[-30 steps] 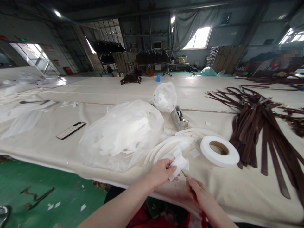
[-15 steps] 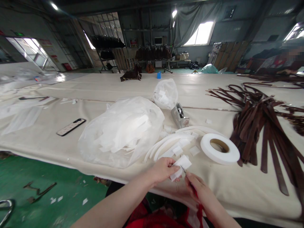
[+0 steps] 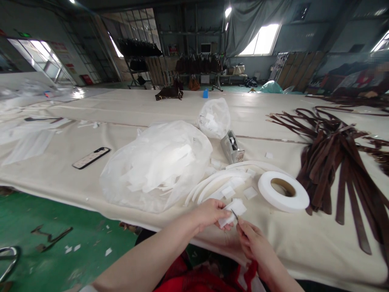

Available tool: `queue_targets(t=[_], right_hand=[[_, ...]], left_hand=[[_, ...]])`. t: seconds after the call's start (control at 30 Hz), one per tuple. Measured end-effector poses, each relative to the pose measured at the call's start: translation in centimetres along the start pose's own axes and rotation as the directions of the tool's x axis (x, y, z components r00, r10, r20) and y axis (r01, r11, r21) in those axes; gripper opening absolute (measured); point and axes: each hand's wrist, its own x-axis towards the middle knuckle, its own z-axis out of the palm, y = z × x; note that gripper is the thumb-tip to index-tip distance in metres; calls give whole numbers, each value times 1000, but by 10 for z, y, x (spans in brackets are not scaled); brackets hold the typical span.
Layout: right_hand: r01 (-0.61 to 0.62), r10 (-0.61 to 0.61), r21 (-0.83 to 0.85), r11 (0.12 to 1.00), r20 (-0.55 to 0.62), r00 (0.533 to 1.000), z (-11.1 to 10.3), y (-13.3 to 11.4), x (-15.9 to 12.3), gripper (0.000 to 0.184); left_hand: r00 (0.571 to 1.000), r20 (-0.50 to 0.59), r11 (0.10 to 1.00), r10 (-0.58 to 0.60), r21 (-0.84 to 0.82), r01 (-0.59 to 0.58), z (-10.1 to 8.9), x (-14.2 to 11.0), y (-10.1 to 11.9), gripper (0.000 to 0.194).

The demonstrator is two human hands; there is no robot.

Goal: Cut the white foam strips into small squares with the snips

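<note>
My left hand point(image 3: 212, 213) pinches a small white foam piece point(image 3: 233, 211) just above the near edge of the cloth-covered table point(image 3: 304, 243). My right hand point(image 3: 252, 240) is closed on small scissors point(image 3: 236, 216), whose thin blades touch the piece. Loose white squares point(image 3: 249, 192) and curved white strips point(image 3: 212, 182) lie just beyond my hands. A roll of white tape point(image 3: 283, 191) sits to the right of them.
A big clear bag of white pieces point(image 3: 158, 164) lies left of centre, a smaller bag point(image 3: 214, 117) and a tape dispenser point(image 3: 232, 148) behind. Brown leather straps point(image 3: 334, 162) pile at right. A phone point(image 3: 91, 157) lies at left. Green floor point(image 3: 45, 243) lies below.
The scissor blades have closed in on the white piece and my left hand has turned it slightly. The view has tilted down a little.
</note>
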Motion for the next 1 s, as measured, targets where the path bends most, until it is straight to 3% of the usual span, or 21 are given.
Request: queue_targets(t=[0.2,0.4,0.63,0.8,0.93,1.0], right_hand=[[-18,18,17,1000,-11,1000,5,-7,-7,60],[-58,58,64,996,-3,998,6,-10,-5,58],[-93,91,98,991,19,996,7,-9,0,58],[-180,184,149,972,-13,983,7,-13,4,50],[-160,160,8,987,-33,987,3,-14,5,51],[-42,26,-178,983,-90,996,-2,-16,4,54]], left_hand=[[995,97,998,-34,55,29,-1,5,1,39],[990,118,992,-82,104,70,-6,14,2,22],[987,137,994,-84,84,73,-11,18,3,32],[986,127,986,-106,144,87,-11,17,1,25],[980,134,980,-144,153,123,-18,16,1,27],[977,148,982,-153,136,133,-23,15,2,31]])
